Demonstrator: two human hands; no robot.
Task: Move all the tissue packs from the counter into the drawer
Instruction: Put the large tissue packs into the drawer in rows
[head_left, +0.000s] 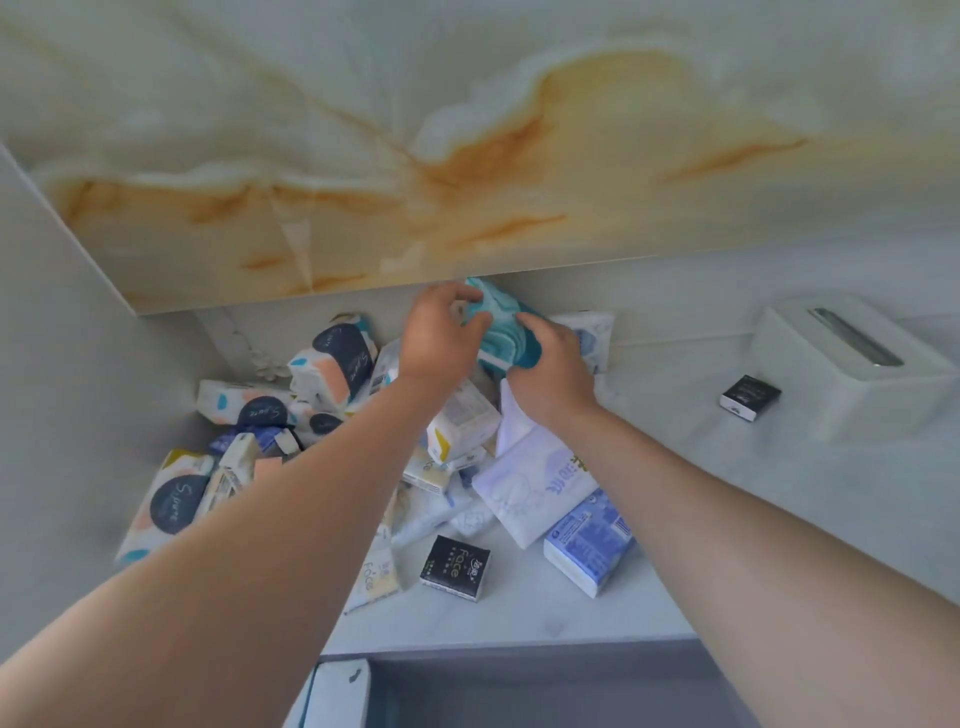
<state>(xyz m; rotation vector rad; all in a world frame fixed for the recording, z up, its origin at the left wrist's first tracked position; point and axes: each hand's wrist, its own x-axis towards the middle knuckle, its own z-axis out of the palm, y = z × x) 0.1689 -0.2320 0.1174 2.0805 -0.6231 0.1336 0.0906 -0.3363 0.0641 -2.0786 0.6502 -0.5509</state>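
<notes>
Now both hands are up at the back of the counter (519, 613), on a teal tissue pack (501, 325) that sits tilted close to the back wall, just under the marbled panel (467, 156). The left hand (441, 338) has fingers and thumb curled round its upper left end. The right hand (550, 376) clasps the lower right edge, fingers bent onto the wrapper. Under the arms lies the pile of tissue packs (322, 374), patterned wrappers tumbled over one another towards the left wall. A small black pack (454, 566) sits nearer the front edge, with a blue pack (589, 545) just to its right. Down at the bottom the drawer (519, 691) stands open, a white pack (337, 691) in its left corner. Far right is a white dispenser box (852, 374), with a second black pack (750, 397) just beside it.
</notes>
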